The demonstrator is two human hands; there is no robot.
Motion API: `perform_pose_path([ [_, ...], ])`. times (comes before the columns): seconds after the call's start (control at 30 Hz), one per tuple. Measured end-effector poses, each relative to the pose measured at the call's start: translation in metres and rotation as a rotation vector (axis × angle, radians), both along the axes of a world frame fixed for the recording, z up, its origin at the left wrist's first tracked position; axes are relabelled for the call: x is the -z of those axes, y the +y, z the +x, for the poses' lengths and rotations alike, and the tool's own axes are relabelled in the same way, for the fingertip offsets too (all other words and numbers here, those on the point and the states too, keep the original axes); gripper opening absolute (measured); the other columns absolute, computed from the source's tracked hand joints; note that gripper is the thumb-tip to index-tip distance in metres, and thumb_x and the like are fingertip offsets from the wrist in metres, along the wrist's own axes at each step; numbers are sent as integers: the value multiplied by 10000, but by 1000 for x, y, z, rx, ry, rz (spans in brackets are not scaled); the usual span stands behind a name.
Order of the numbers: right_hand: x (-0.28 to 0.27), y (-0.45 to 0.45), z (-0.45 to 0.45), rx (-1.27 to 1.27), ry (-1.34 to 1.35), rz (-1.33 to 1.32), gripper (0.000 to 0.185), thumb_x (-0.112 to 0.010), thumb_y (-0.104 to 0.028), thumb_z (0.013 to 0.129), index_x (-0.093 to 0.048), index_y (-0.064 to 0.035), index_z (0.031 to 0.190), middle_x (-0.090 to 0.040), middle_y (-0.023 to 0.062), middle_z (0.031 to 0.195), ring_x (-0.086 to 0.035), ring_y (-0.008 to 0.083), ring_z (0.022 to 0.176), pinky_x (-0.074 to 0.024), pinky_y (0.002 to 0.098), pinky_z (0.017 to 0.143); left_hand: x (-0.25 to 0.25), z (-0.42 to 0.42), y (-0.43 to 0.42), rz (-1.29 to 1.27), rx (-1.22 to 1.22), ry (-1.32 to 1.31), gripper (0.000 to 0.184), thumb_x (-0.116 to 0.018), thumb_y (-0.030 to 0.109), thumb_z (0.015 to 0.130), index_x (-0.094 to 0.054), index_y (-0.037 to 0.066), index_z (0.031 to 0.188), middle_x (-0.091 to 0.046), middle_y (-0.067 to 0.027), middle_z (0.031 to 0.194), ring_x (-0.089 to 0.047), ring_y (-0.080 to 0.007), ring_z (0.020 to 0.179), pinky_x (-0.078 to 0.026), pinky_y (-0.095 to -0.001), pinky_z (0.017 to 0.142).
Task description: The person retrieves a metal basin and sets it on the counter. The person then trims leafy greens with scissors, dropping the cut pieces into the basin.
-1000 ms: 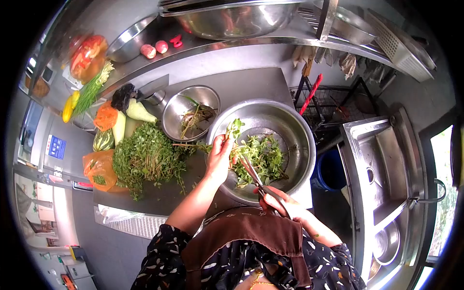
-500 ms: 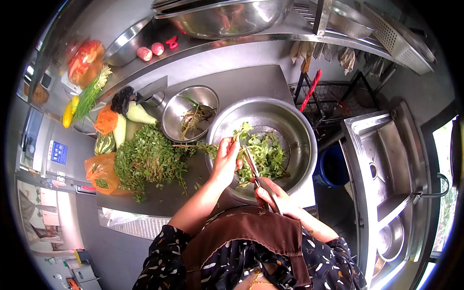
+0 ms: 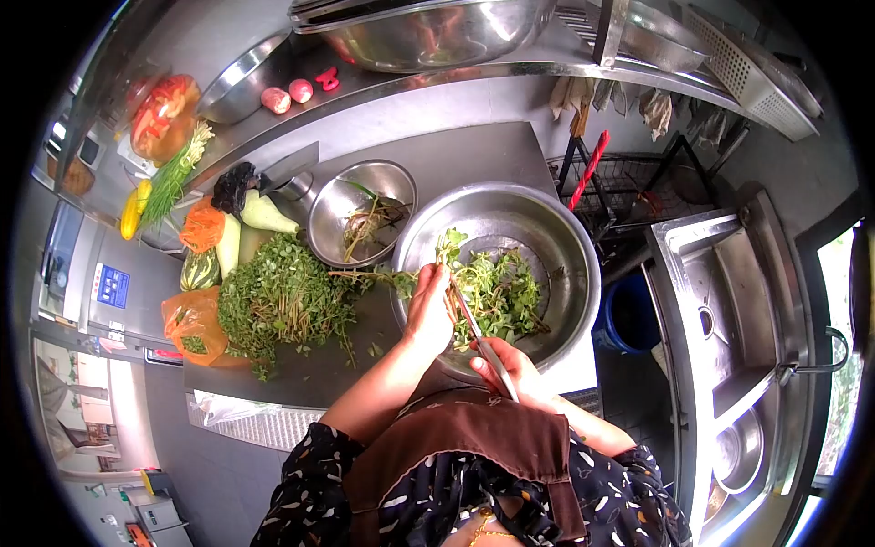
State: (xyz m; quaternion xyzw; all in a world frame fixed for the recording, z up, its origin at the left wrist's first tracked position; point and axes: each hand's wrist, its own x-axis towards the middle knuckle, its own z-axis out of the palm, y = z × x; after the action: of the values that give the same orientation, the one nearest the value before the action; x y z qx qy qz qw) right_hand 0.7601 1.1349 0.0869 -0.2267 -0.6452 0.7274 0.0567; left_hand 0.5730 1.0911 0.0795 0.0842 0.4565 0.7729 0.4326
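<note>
My left hand [image 3: 429, 308] is closed round a leafy green sprig [image 3: 450, 245], whose leaves stick up past the fingertips and whose stem trails left. In my right hand [image 3: 519, 372] is a pair of scissors [image 3: 473, 324], blades close together and reaching up beside the left fingers. Both hands are over the near-left part of a large metal basin [image 3: 584, 273]. Loose cut greens [image 3: 510, 296] lie inside it. To the left, a big heap of leafy greens [image 3: 283, 296] rests on the counter. A smaller metal bowl [image 3: 321, 196] holds some stems and scraps.
Beside the heap lie an orange plastic bag [image 3: 189, 319], a striped squash [image 3: 199, 271] and a pale gourd [image 3: 267, 215]. A knife blade [image 3: 293, 166] stands behind them. On the right are a steel sink [image 3: 736, 301] and a blue bucket [image 3: 629, 314]. A shelf [image 3: 437, 76] runs across the back.
The scissor blades have gone from spread to nearly closed at the sprig, and the fingers of my right hand have drawn in. My left hand has turned slightly.
</note>
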Motion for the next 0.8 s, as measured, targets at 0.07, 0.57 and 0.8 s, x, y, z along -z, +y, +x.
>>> perform_pose_path([
  [0.07,2,-3,1,18,-1,16,472,-612,-396,912,-515,-21,1181,-558,36,788,-539,106,701,-447,264,607,5,-2,-2,13,32,-57,174,-539,261,962,-548,140,1086,-563,31,991,-545,-94,906,-465,-300,796],
  [0.57,-13,6,12,42,90,-301,461,-591,-378,927,-487,-56,1241,-490,-44,713,-462,53,634,-381,206,570,-4,-32,-11,-36,114,-80,261,-448,289,992,-571,90,1107,-643,-82,1043,-624,-191,933,-504,-326,770],
  [0.8,-11,4,-4,5,-44,-22,541,-566,-450,924,-480,-19,1240,-542,62,945,-505,138,906,-420,287,811,-12,-10,-5,-321,68,545,203,-445,270,1004,-511,80,977,-537,6,785,-491,-78,683,-425,-232,628],
])
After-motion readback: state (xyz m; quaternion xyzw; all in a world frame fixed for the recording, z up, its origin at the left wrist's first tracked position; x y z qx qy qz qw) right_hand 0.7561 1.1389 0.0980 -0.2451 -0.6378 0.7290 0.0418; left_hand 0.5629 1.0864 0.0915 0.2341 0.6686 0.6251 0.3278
